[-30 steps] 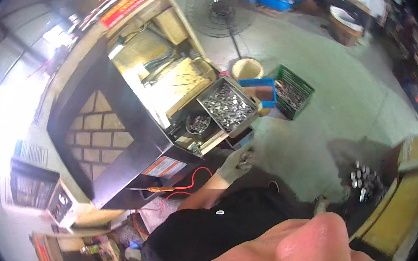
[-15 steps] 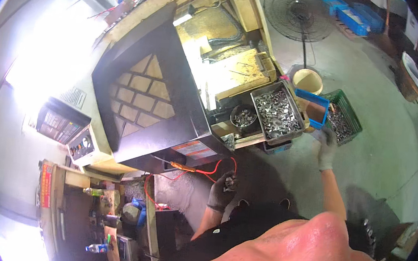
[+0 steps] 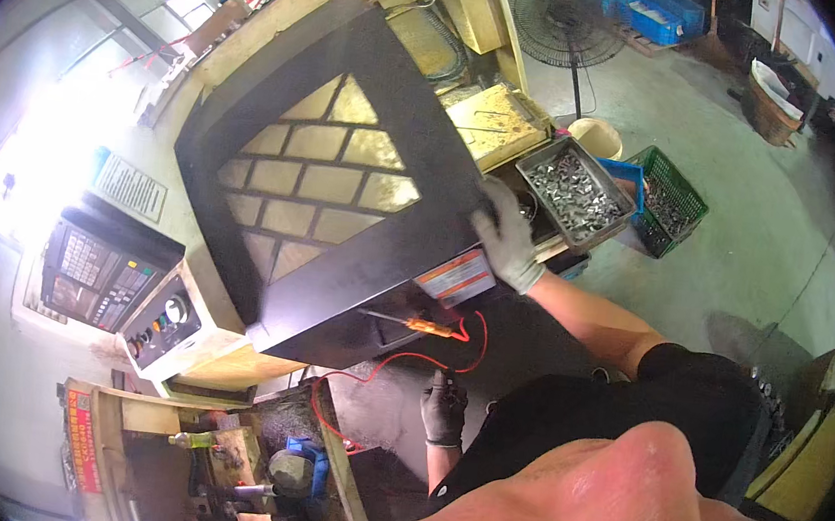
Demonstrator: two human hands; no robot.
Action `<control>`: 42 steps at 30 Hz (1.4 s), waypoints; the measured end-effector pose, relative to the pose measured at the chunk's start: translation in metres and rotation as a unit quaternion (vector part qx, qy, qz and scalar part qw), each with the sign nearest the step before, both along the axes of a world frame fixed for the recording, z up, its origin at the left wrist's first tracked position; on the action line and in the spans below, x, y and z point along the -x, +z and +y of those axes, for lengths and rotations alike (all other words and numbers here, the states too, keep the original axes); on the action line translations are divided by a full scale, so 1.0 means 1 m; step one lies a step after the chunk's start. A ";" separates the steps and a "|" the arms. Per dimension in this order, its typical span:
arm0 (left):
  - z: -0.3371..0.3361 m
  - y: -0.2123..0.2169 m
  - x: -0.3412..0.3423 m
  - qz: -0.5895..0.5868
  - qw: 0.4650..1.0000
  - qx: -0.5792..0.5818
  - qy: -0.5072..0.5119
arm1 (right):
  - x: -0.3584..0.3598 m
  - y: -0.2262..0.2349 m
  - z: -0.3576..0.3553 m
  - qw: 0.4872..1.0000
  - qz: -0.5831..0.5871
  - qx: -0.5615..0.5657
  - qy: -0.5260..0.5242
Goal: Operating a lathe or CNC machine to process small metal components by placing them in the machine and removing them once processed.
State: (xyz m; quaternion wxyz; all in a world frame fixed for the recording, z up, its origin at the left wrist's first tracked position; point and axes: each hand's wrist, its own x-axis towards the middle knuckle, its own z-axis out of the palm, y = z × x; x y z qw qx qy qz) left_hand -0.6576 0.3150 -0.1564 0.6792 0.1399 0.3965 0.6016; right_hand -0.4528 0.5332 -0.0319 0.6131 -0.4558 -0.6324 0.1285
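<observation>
My right hand (image 3: 505, 237), in a grey glove, grips the right edge of the black sliding door (image 3: 344, 183) of a large machine; the door has a yellowish window with a grid. My left hand (image 3: 443, 409), in a dark glove, is lower down against the machine's dark front. It sits just below the end of a red cable (image 3: 475, 341) and an orange-handled tool (image 3: 421, 325). I cannot make out whether it holds anything. A grey tray of small metal parts (image 3: 573, 193) sits just right of my right hand.
A control panel with a screen and knobs (image 3: 104, 276) is at the left. A green crate of parts (image 3: 673, 200), a blue bin (image 3: 627, 175) and a pale bucket (image 3: 598, 137) stand on the concrete floor. A standing fan (image 3: 566, 24) is beyond. A cluttered shelf (image 3: 247, 465) lies below.
My right hand left the area by the tray and crate of metal parts and now holds the door's edge. The view has swung, so the door fills the middle.
</observation>
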 end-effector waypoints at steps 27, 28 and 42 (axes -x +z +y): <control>-0.063 0.014 0.155 0.034 0.997 0.044 0.059 | 0.029 -0.043 0.017 0.991 -0.038 0.052 -0.118; -0.063 0.015 0.153 0.046 0.996 0.047 0.055 | 0.027 -0.043 0.017 0.988 -0.046 0.051 -0.137; -0.061 0.041 0.113 -0.055 0.987 -0.052 0.142 | 0.105 -0.019 -0.020 0.976 0.106 0.063 0.179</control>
